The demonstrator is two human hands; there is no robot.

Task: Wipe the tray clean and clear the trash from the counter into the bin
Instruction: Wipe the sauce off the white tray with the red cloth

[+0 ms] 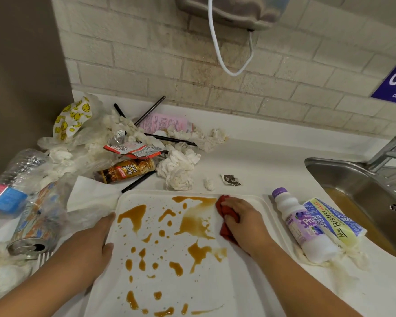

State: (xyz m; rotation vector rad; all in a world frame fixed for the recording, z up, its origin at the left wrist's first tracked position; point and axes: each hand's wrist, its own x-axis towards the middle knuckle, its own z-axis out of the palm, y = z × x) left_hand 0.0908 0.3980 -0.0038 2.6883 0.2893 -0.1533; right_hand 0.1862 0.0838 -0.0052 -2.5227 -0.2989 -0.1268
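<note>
A white tray (245,291) lies in front of me on the counter, blotched with brown liquid spills (198,223). My right hand (245,223) presses a red cloth (224,207) onto the tray's upper right part, at the edge of a large smeared stain. My left hand (96,243) rests on the tray's left rim, thumb on the tray surface. Trash covers the counter to the left and behind: crumpled white tissues (178,165), a brown drink can (126,170), a crushed patterned can (34,227), a clear plastic bottle (14,179), black straws (169,138) and wrappers (130,149).
Right of the tray lie a white bottle with a purple cap (302,223) and a yellow-blue wrapper (334,223) on tissue. A steel sink (370,195) with a tap (391,149) is at the far right. A tiled wall stands behind; a white cable (217,46) hangs from a wall unit. No bin is in view.
</note>
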